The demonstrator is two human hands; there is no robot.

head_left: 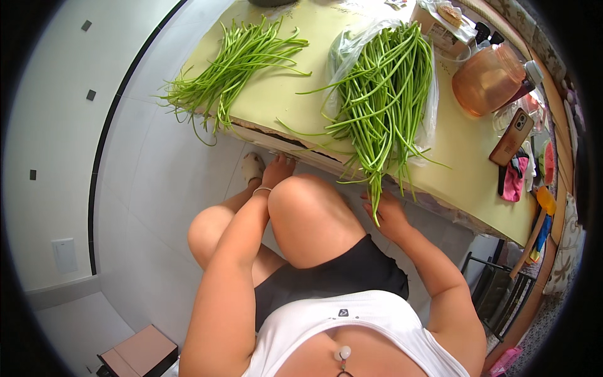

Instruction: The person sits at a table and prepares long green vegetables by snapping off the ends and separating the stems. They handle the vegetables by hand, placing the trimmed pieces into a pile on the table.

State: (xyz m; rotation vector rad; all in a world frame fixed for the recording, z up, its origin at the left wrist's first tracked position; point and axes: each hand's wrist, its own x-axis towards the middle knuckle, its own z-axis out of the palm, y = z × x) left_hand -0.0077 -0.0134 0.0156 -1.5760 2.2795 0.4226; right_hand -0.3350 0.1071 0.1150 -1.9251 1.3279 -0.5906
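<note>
A large bundle of long green stems (389, 94) lies on a clear plastic bag (348, 53) on the yellow-topped table (295, 103). Its tips hang over the front edge. A smaller pile of the same stems (235, 66) rests at the table's left corner. My left hand (278, 169), a bangle at its wrist, is low by the table's front, its visible fingers apart and nothing seen in them. Beside and partly behind the drooping tips is my right hand (388, 215), below the table edge; its fingertips are mostly hidden.
At the table's right stand an orange translucent jar (487, 81), a propped phone (512, 137) and a pink-and-black cloth (514, 179). A box (440, 28) is at the back. My knees (301, 201) are close to the table front. A black metal rack (496, 289) stands to the right.
</note>
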